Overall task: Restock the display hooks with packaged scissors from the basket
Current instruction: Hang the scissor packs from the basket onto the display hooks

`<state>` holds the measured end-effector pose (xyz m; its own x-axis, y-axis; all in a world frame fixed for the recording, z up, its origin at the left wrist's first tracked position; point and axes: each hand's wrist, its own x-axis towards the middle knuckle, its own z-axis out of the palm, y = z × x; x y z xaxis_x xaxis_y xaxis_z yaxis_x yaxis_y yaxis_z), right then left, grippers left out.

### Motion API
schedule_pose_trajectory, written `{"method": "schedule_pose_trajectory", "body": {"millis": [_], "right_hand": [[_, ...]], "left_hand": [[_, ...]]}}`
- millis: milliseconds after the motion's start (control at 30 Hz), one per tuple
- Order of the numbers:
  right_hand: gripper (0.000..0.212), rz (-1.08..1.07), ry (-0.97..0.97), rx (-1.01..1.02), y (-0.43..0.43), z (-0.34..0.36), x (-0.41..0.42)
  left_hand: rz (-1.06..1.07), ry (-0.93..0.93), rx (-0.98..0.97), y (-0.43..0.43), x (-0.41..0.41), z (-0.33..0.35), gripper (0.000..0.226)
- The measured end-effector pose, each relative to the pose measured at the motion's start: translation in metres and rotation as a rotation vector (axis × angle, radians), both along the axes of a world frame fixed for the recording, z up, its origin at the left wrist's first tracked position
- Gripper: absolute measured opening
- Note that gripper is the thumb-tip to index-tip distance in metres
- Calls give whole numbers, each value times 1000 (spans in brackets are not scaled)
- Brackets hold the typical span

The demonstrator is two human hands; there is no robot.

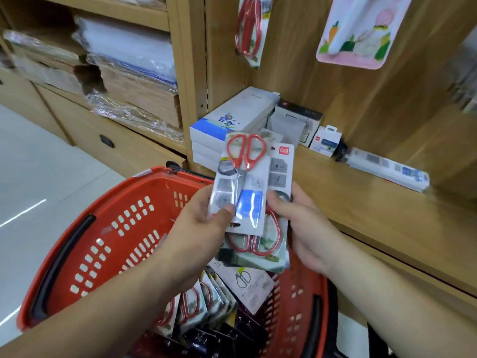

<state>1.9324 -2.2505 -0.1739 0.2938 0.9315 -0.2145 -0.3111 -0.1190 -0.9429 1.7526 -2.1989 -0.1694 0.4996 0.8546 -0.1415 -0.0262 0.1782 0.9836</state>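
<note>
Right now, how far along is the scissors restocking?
Looks done: one hanging pack of red scissors on the display panel above. In hand: the left hand pinches a single pack, and the right hand holds a small stack behind it. Left: several more packs stand in the red basket, so most work seems ahead.

A wooden ledge [361, 202] runs along the foot of the display wall [361, 86]. On it, from left to right, sit a stack of white-and-blue boxes [232, 117], a grey-and-black box [294, 122], a small white box [325, 140] and a long flat pack [389, 169] (its print too blurred to read). On the shelf [144, 135] to the left lie plastic-wrapped stacks of paper [134, 81]. The red basket [108, 228] holds packaged scissors [196, 306] standing on edge.
</note>
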Motion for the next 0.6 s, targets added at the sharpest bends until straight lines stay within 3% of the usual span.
{"method": "schedule_pose_trajectory", "body": {"millis": [167,367,600], "right_hand": [[34,-50,-80,-5,3,-8,7],[20,-163,-29,-39,6,-10,10],[31,-12,-130,4,2,8,8]], "left_hand": [[68,7,-33,6,-1,1,19],[-30,92,-59,4,-10,-6,23],[-90,43,-1,2,-13,2,26]]}}
